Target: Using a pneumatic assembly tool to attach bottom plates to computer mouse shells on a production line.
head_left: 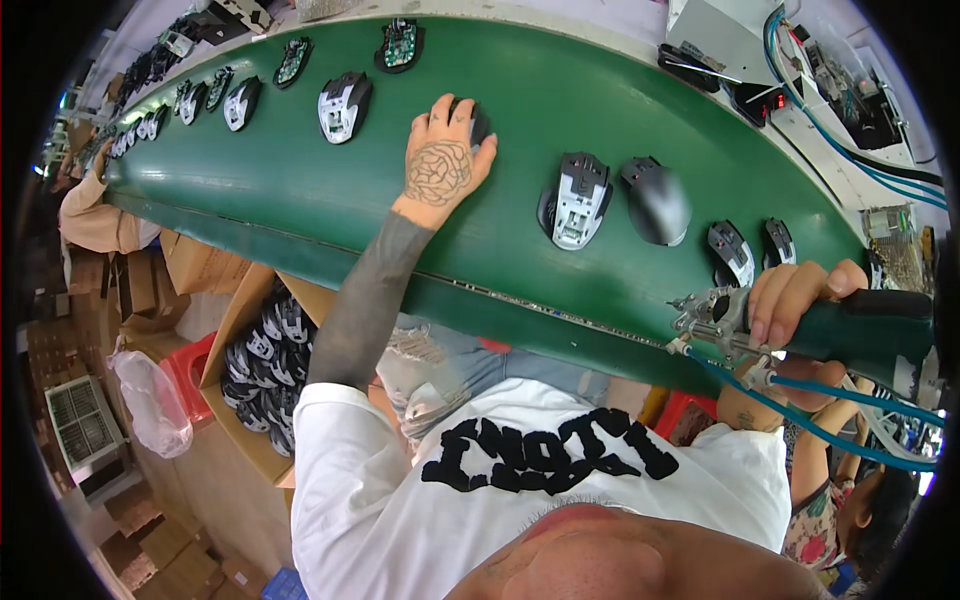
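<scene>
My left hand (440,165) lies over a dark computer mouse (481,124) on the green conveyor belt (480,215), with its fingers closed round it; the hand hides most of the mouse. At the right, my right hand (795,303) is wrapped round a dark powered screwdriver (870,325) with a metal head and blue hoses. Between my hands lie an opened mouse (578,200) with a pale inner frame and a mouse (658,205) with a smooth dark cover. Just beyond the screwdriver sit two more part-built mice, one of them a grey-and-black mouse (731,252).
Opened mice (344,106) and mouse bases with green circuit boards (400,46) line the belt's far left. A cardboard box (236,385) of mice stands below my left arm. Machinery with blue cables (840,150) edges the far right. Other people work at both sides.
</scene>
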Demonstrator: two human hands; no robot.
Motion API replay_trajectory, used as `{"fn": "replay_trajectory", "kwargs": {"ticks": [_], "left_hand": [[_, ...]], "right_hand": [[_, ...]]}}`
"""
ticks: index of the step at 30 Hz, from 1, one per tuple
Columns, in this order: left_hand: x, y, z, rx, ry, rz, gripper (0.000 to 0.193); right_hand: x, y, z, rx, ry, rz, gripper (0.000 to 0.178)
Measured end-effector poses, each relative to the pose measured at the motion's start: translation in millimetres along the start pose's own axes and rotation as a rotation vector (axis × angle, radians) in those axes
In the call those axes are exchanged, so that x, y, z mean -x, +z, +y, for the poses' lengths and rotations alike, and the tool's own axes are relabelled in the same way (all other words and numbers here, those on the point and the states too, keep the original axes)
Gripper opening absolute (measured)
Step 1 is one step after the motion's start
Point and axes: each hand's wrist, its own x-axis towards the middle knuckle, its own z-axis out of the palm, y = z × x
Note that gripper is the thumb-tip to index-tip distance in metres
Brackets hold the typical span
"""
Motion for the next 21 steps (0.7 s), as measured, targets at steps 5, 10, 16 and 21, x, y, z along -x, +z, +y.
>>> {"fn": "replay_trajectory", "kwargs": {"ticks": [5, 10, 16, 21], "left_hand": [[-81, 10, -64, -0.055, 0.090, 0.343, 0.056], [-146, 34, -143, -0.124, -0.101, 0.102, 0.065], [-163, 43, -159, 0.000, -0.092, -0.214, 0.070], [-149, 46, -137, -0.047, -0.041, -0.324, 0.068]], "right_hand": [[-10, -12, 2, -0.051, 0.031, -0.075, 0.069], [-14, -13, 7, -0.030, 0.007, -0.045, 0.067], [-22, -32, 12, -0.081, -0.032, -0.242, 0.072], [-26, -34, 8, -0.028, 0.014, -0.281, 0.074]]}}
